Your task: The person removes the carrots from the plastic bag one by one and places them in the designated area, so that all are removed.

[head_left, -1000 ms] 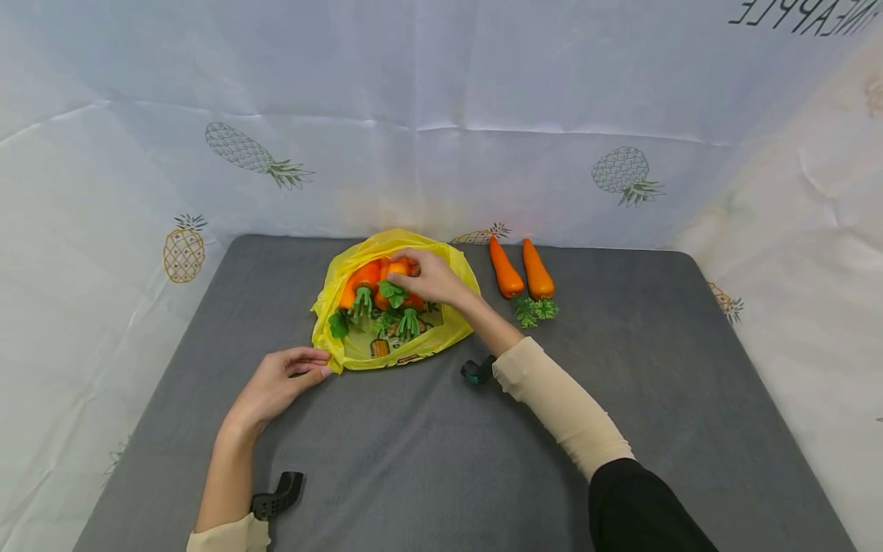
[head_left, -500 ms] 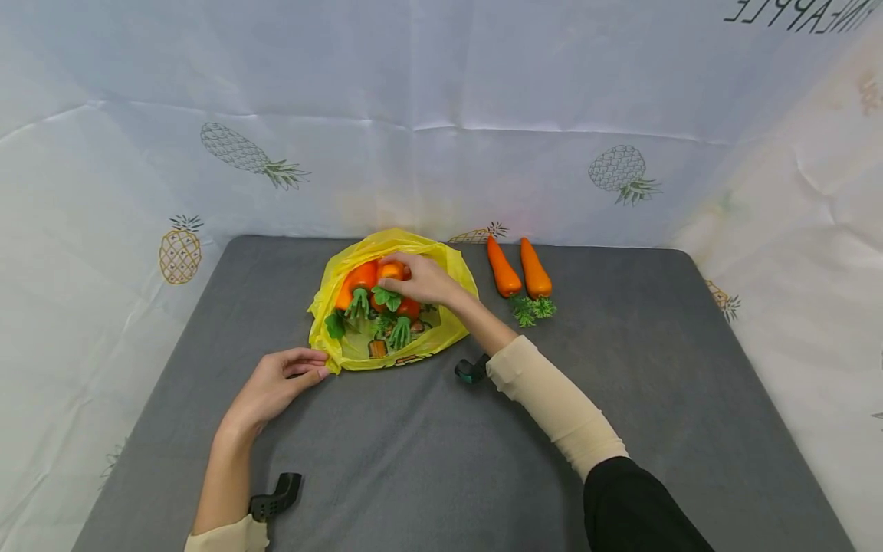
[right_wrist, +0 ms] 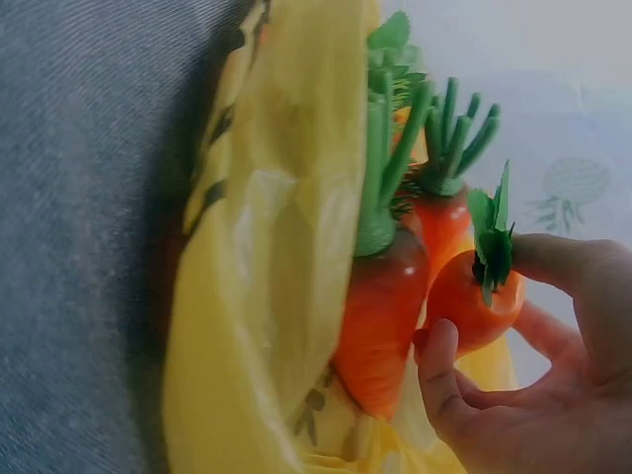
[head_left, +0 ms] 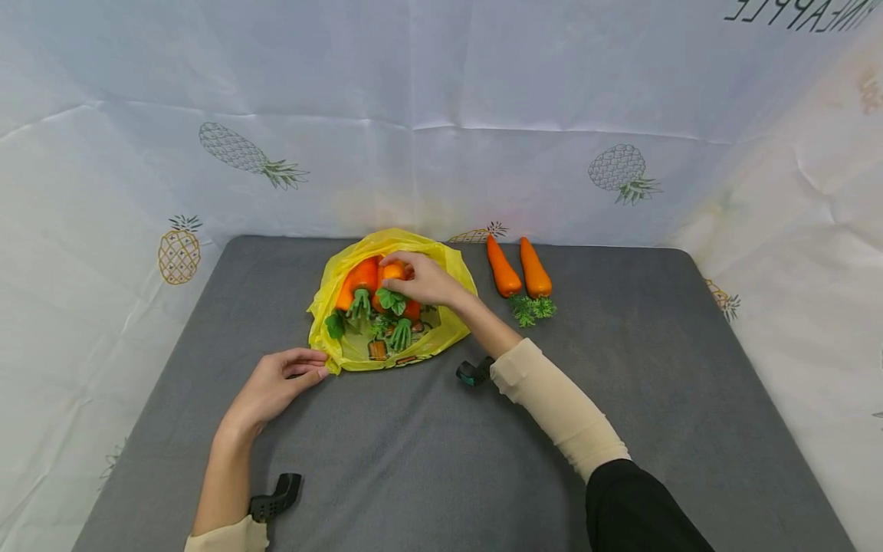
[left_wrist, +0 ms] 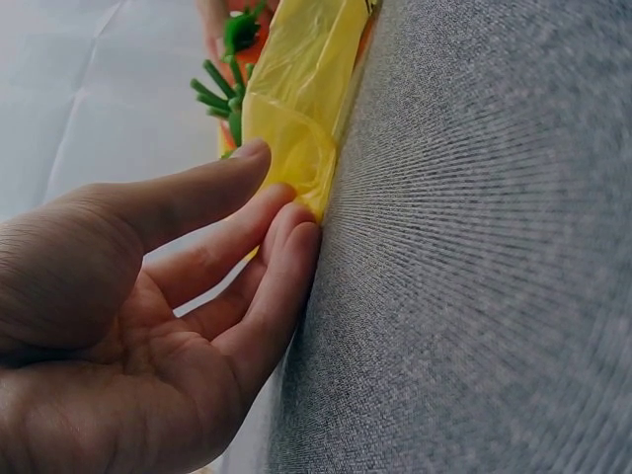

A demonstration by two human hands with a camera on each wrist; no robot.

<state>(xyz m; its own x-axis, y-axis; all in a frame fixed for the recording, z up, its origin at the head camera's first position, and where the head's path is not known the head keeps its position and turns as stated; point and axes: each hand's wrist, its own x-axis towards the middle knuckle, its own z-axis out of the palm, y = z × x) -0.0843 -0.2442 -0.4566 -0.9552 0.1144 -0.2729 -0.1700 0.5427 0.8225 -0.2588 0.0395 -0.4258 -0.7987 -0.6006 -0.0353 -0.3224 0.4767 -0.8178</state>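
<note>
A yellow plastic bag (head_left: pixel 441 337) lies open on the grey table, with several orange carrots (head_left: pixel 362 276) inside, their green tops toward me. My left hand (head_left: pixel 279 383) pinches the bag's near-left edge; in the left wrist view the yellow film (left_wrist: pixel 301 148) runs between thumb and fingers. Reaching into the bag, my right hand (head_left: pixel 428 280) grips a leafy-topped carrot (right_wrist: pixel 474 301) at its thick end, thumb and fingers on opposite sides. Its tip is hidden from view. Just beside it in the right wrist view is a larger carrot (right_wrist: pixel 385 306) with a stubby green stem.
Two more carrots, a left one (head_left: pixel 503 268) and a right one (head_left: pixel 535 270), lie on the table right of the bag, feathery greens toward me. A white pineapple-print cloth (head_left: pixel 441 153) hangs behind the table. Black wrist cameras (head_left: pixel 277 497) are worn on both arms.
My right hand stays in the bag with the leafy-topped carrot, which has shifted only slightly among the others. The left hand keeps its place at the bag's edge.
</note>
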